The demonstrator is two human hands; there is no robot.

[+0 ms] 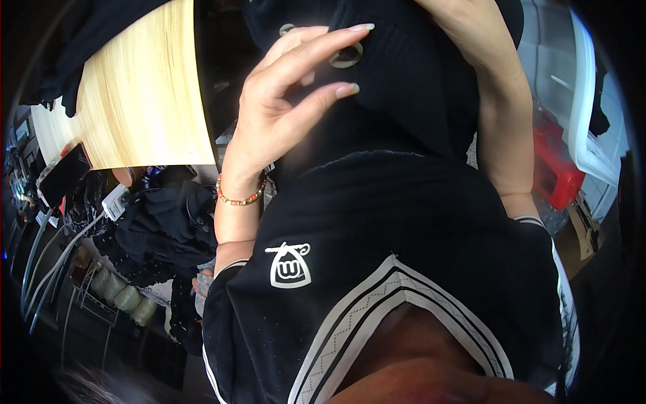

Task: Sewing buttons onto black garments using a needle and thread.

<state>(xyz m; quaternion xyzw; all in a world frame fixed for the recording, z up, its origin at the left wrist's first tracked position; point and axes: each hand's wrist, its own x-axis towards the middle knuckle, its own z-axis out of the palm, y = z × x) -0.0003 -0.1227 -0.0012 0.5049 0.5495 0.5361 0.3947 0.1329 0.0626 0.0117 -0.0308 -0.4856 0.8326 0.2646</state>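
Note:
My left hand [286, 94] is raised over dark fabric, thumb and forefinger held apart. Nothing shows between its fingertips. A beaded bracelet [240, 200] circles that wrist. Black cloth [410, 101] covers my lap under the hand. Close by the fingertips, a metal ring [347, 56] is set against the cloth, and a second, smaller ring [287, 29] sits partly behind the fingers. From the right, my other forearm reaches up to the top edge, where my right hand [464, 15] is cut off. Its fingers lie outside the picture, so what it holds is hidden.
A pale wooden tabletop [145, 87] stands at the left, with dark cloth at its far end. Below it are a heap of black cloth [165, 222], a dark phone-like slab [64, 176] and white cables [64, 259]. At the right are a red box [558, 161] and white plastic furniture [592, 108].

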